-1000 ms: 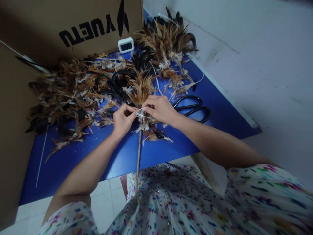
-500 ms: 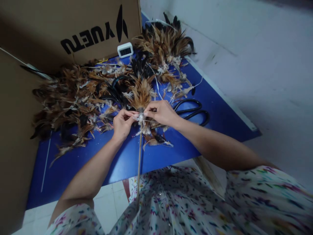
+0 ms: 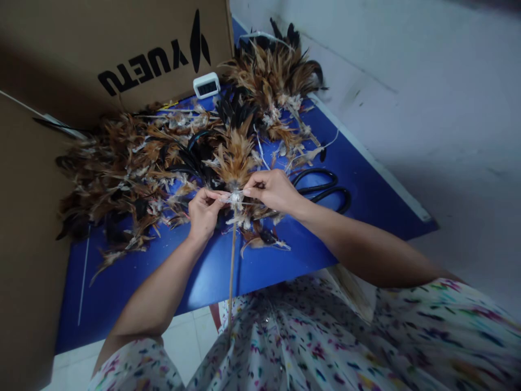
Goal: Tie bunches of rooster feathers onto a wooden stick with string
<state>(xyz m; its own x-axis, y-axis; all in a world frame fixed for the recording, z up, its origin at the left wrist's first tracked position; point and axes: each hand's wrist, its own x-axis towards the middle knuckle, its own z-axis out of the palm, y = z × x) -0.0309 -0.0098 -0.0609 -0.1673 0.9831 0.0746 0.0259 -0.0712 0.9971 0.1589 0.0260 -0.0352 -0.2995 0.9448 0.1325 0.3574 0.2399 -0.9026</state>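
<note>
1. Feather tuft [image 3: 235, 157] bound to a thin wooden stick [image 3: 232, 271], pinched between both hands at the binding point; tawny-brown plumes fanning away from the hands, white down at the base, stick running back toward the lap.
2. Left hand [image 3: 203, 209] clenched on a pale thread [image 3: 235, 198] at the binding; right hand [image 3: 273, 190] gripping the same spot from the other side, fingertips nearly touching.
3. Beyond and left of the hands: loose feather pile [image 3: 126, 168], brown, black and white, wispy and tangled, over a smooth blue tabletop [image 3: 277, 260].
4. Just right of the right hand: black-handled scissors [image 3: 325, 190], lying flat.
5. Far beyond the hands: small white digital clock [image 3: 207, 85], display unreadable; cardboard box [image 3: 101, 43] printed "YUETU", seen upside down.
</note>
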